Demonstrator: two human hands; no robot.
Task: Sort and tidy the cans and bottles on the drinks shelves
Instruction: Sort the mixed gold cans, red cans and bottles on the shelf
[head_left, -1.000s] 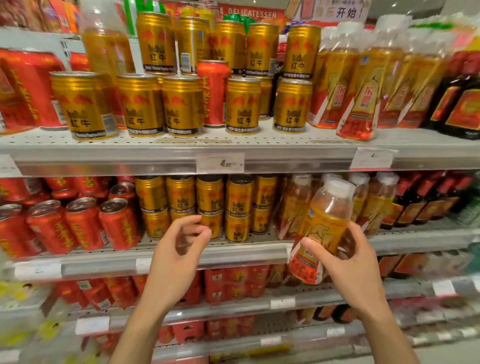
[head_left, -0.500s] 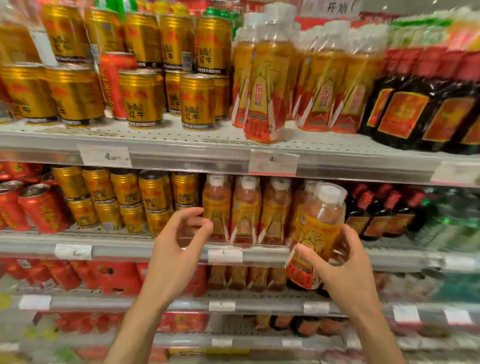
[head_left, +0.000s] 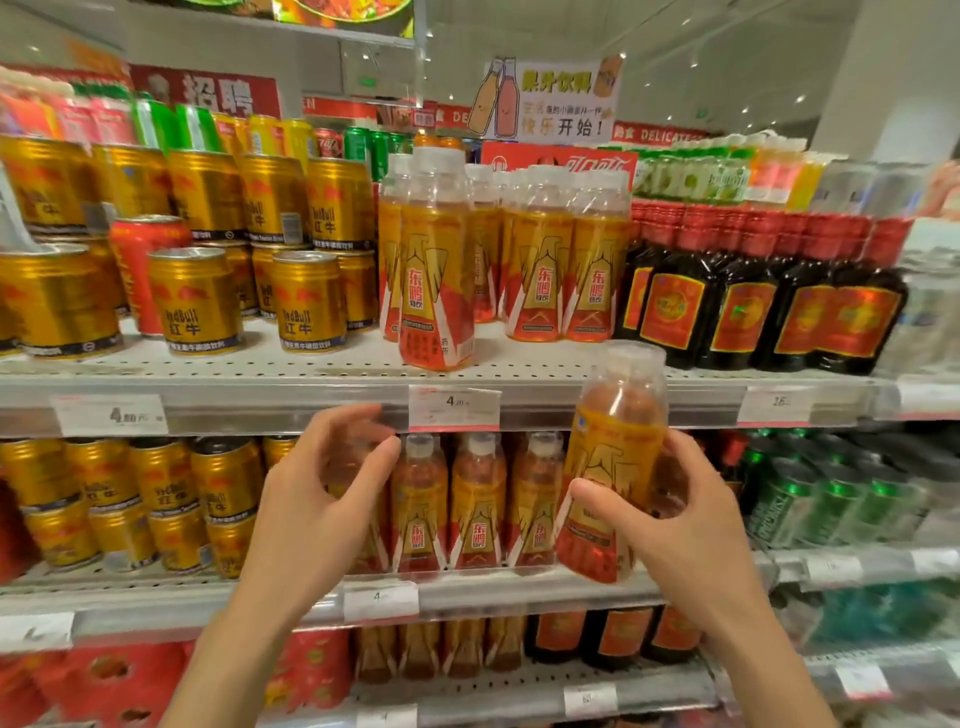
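The right hand (head_left: 691, 525) grips an orange bottle (head_left: 613, 467) low on its body, thumb across the label front and fingers wrapped behind, holding it in the air in front of the middle shelf (head_left: 519, 587) and just right of the row of matching bottles (head_left: 478, 509) standing there. The bottle looks full, so it likely has some weight; its plastic wall should give a little under squeeze, and the glossy sleeve may be slick, so the firm lower body looks a better hold than the clear neck. Its long axis runs near upright, white cap up and tipped slightly to the right, base toward the middle shelf. The left hand (head_left: 322, 514) hovers left of the held bottle, fingers spread and loosely curved, holding nothing, in front of the leftmost bottles in the row. Farther back, above the held bottle, the upper shelf (head_left: 311, 400) carries taller bottles of the same drink (head_left: 436, 265) between gold cans (head_left: 306, 301) and dark bottles (head_left: 737, 306)
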